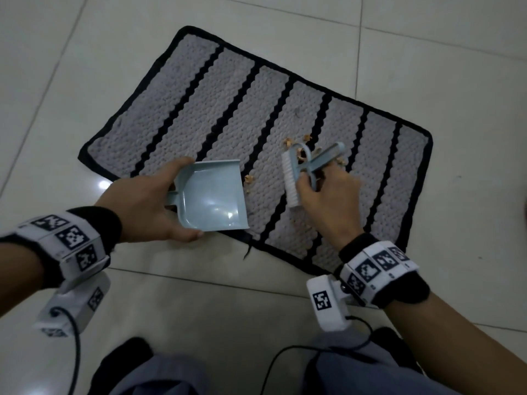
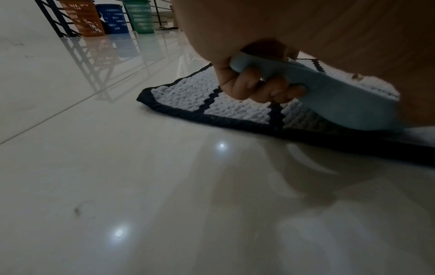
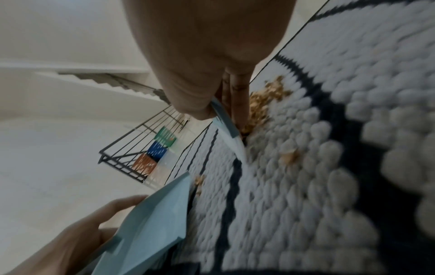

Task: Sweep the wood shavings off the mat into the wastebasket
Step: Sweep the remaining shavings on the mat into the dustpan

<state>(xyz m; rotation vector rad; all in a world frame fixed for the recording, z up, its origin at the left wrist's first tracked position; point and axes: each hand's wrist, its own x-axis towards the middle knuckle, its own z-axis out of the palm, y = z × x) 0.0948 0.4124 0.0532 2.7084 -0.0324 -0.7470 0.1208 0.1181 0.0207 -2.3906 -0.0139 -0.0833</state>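
Together, then: left hand point(image 1: 148, 201) curled round the handle of the empty dustpan point(image 1: 212, 195), lip resting on the mat point(image 1: 228, 104); right hand point(image 1: 328, 192) clasping the brush point(image 1: 293, 172) amid wood shavings point(image 3: 261, 104). Best done with short strokes toward the pan, lip pressed flat into the knobbly weave. Glossy tiled floor point(image 2: 117, 176); orange, blue and green baskets point(image 2: 113, 18) far off by a railing.
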